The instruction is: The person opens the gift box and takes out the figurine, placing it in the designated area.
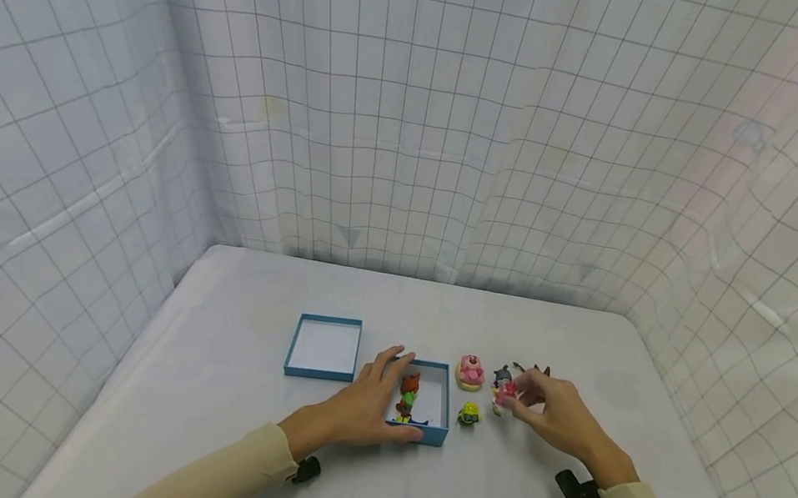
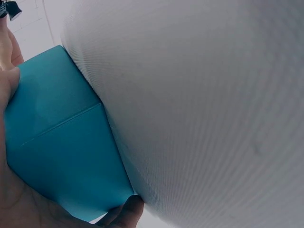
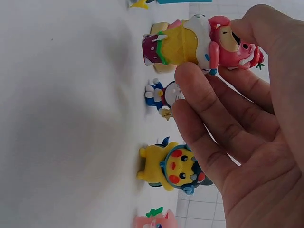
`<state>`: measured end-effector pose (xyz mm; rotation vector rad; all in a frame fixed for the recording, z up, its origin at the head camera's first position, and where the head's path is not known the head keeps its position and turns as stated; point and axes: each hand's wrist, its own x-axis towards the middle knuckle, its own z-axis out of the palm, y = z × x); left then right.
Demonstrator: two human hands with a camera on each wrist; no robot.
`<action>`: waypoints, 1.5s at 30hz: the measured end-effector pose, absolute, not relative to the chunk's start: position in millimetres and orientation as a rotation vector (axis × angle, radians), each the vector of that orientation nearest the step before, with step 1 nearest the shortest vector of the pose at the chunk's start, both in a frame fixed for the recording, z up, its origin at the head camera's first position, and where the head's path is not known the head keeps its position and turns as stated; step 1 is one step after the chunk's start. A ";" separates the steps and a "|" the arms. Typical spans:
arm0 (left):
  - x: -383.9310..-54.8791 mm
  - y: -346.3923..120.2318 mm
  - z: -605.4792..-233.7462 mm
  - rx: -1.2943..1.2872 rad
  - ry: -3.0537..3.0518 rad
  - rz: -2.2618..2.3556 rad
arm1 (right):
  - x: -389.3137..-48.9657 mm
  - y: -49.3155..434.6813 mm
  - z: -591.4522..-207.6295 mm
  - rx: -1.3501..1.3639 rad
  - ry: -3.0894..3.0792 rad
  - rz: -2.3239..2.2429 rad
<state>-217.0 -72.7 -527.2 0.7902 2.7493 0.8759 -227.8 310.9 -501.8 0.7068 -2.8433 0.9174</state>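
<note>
My left hand [image 1: 367, 400] spans the left side of a blue box [image 1: 431, 437], thumb at its near wall and fingers at the far side. The left wrist view shows that hand curled round the box's blue walls [image 2: 66, 142]. An orange and green figurine [image 1: 408, 397] lies inside, with a blue and yellow piece at the near wall. My right hand [image 1: 558, 417] pinches a pink bear figurine [image 3: 232, 45] on a yellow cone-like base between thumb and fingers. Whether its base touches the table cannot be made out.
A shallow blue-rimmed tray [image 1: 319, 374] lies left of the box. Between box and right hand stand a pink figurine [image 1: 470, 373] and a yellow-green one [image 1: 469, 413]. Nearby are a white-and-blue cat figurine [image 3: 154, 95], a yellow figurine [image 3: 154, 164] and another pink one [image 3: 156, 221].
</note>
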 end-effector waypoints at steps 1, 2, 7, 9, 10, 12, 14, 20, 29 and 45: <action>-217.1 -72.6 -527.1 0.790 2.750 0.876 | -227.7 311.5 -502.8 0.703 -2.851 0.923; -217.1 -72.6 -527.1 0.789 2.750 0.876 | -227.6 312.1 -503.7 0.701 -2.857 0.926; -217.3 -72.5 -526.8 0.788 2.750 0.876 | -227.7 315.1 -507.8 0.700 -2.878 0.931; -217.3 -72.4 -526.7 0.791 2.750 0.874 | -227.5 316.5 -509.3 0.703 -2.879 0.934; -217.3 -72.4 -526.5 0.791 2.750 0.873 | -227.3 317.2 -510.0 0.701 -2.878 0.936; -217.1 -72.3 -526.0 0.792 2.752 0.872 | -227.1 318.6 -511.4 0.710 -2.870 0.943; -217.0 -72.1 -525.3 0.795 2.753 0.870 | -227.1 320.4 -512.8 0.720 -2.859 0.950; -216.6 -71.5 -524.3 0.786 2.755 0.862 | -225.9 324.0 -513.7 0.746 -2.825 0.968; -216.4 -72.3 -523.9 0.795 2.747 0.874 | -225.9 326.6 -516.4 0.805 -2.789 0.999; -215.7 -73.0 -524.6 0.784 2.746 0.874 | -225.1 327.1 -517.1 0.906 -2.736 1.026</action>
